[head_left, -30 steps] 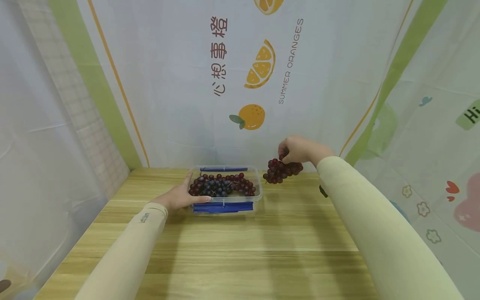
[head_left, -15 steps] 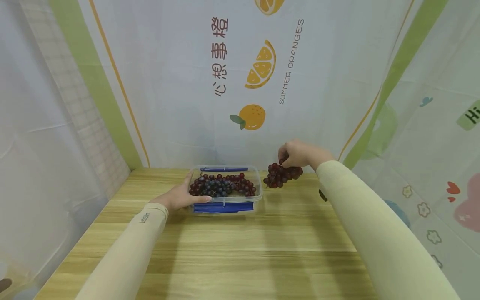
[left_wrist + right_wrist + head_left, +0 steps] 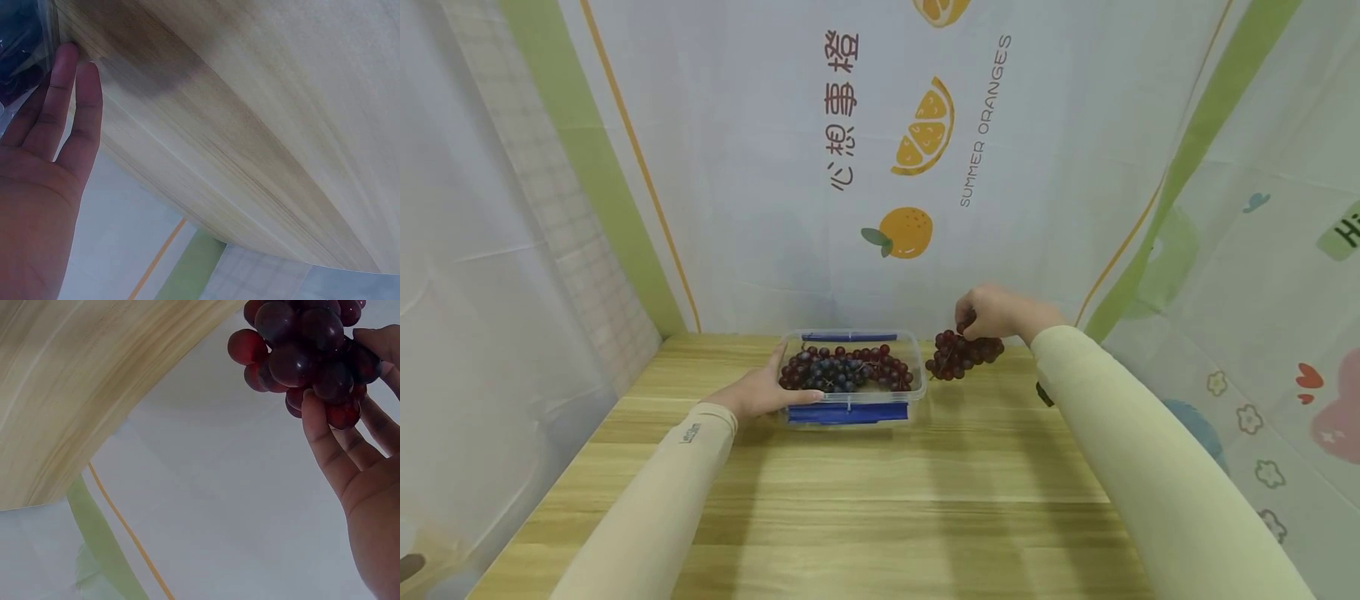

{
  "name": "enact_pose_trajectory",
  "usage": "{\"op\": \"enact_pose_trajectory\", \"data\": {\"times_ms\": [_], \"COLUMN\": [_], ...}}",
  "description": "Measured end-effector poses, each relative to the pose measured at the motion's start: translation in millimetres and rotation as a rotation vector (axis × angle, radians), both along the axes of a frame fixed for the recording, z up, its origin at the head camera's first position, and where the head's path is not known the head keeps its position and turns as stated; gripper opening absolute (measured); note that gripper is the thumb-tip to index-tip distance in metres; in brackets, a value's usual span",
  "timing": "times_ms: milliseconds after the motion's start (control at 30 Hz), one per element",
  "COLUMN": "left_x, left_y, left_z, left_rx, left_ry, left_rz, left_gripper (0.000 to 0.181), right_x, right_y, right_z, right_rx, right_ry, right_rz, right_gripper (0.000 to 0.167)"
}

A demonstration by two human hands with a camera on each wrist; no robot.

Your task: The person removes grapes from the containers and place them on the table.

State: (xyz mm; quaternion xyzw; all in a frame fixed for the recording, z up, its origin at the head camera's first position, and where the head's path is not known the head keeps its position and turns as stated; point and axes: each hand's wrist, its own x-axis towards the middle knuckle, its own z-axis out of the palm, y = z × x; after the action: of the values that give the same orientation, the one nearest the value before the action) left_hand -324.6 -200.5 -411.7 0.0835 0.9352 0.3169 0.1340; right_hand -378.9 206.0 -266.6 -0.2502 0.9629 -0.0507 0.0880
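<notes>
A clear plastic food container point(image 3: 917, 367) with blue clips stands on the table near the back. Inside lie dark red and bluish-black grapes point(image 3: 842, 373). My left hand point(image 3: 758, 393) rests against the container's left end, its thumb stretched along the front rim. The fingers point(image 3: 59, 103) look nearly straight in the left wrist view, touching the container's side. To the container's right, my right hand point(image 3: 996, 312) pinches a bunch of red grapes point(image 3: 958, 354) from above. The right wrist view shows thumb and fingers on this bunch point(image 3: 306, 359); whether it touches the table, I cannot tell.
The wood-grain table point(image 3: 865, 500) ends at a white curtain point(image 3: 760, 250) printed with oranges. More curtains hang at the left and right. A small dark object point(image 3: 1044, 394) shows partly behind the right sleeve.
My right hand has lowered a little, and the bunch of grapes with it. The left hand and the container stay in place.
</notes>
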Motion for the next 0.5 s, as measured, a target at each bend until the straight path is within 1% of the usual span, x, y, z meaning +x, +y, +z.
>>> {"op": "enact_pose_trajectory", "data": {"times_ms": [167, 300, 500], "left_x": [-0.5, -0.8, -0.4], "left_y": [-0.1, 0.6, 0.5], "left_z": [-0.5, -0.5, -1.2], "left_rx": [-0.009, 0.002, 0.001], "left_ry": [-0.004, -0.010, 0.001], "left_rz": [0.002, 0.004, -0.001], "left_gripper": [0.137, 0.139, 0.139], "right_x": [0.5, 0.9, 2.5], "right_y": [-0.1, 0.3, 0.9], "right_z": [-1.6, -3.0, -5.3], "right_rx": [-0.001, -0.004, -0.002], "right_ry": [-0.012, -0.016, -0.018], "right_rz": [-0.010, -0.012, -0.002], "right_gripper": [0.009, 0.009, 0.010]}}
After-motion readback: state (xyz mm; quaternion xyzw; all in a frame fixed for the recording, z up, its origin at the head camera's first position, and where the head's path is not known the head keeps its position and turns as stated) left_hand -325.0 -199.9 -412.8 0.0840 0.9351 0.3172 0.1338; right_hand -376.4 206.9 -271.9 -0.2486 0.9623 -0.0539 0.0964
